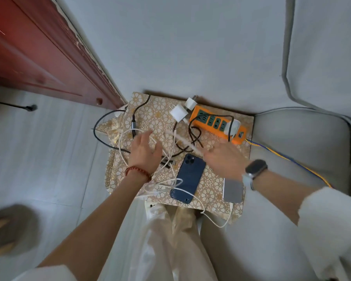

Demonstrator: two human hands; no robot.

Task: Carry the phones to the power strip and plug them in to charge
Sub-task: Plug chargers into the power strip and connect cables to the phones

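A dark blue phone (188,178) lies face down on a small table under a gold flowered cloth (211,185). A silver phone (233,190) lies at the cloth's right front, partly under my right wrist. An orange power strip (209,118) sits at the back right, with one white charger (234,126) plugged into it and two loose white chargers (177,113) beside its left end. My left hand (145,153) hovers with fingers spread over tangled white cables (166,184). My right hand (224,159) is blurred; a white cable runs across its fingers, grip unclear.
Black braided cables (137,110) loop over the cloth's back left and hang off its edge. A red wooden door (39,57) stands at the left. A grey sofa (304,138) flanks the table on the right. A blue-and-yellow cord (282,157) trails from the strip.
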